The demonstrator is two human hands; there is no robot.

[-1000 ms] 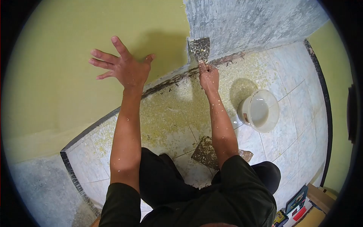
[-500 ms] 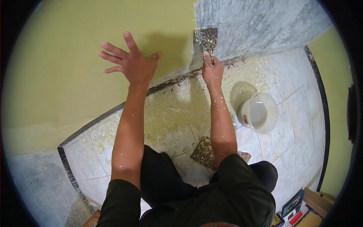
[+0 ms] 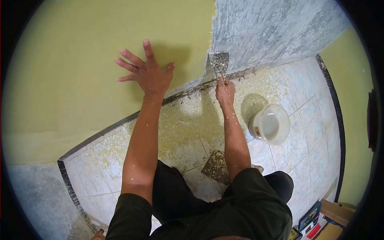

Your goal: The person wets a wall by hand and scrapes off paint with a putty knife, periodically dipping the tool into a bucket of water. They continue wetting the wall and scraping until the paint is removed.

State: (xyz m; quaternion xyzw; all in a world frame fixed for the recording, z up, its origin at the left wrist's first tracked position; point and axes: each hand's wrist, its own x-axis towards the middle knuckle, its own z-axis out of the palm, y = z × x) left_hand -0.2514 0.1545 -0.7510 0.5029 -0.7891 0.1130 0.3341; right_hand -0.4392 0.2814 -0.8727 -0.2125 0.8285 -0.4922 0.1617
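My left hand is spread, fingers apart, at the yellow painted wall and holds nothing. A wide paint scraper, its blade crusted with pale flakes, is gripped by its handle in my right hand. The blade lies at the lower wall, where yellow paint meets a scraped grey-white patch, just above the dark skirting edge. Pale flecks stick to both my forearms.
Yellow flakes litter the tiled floor along the wall. A whitish plastic bucket with cloudy liquid stands right of my right forearm. Near my knees lies a flake-covered brown flat piece. Boxes sit at lower right.
My right hand has drawn the scraper down the wall toward the floor. My left hand stays spread at the wall, appearing slightly lower and further right as the view shifts a little.
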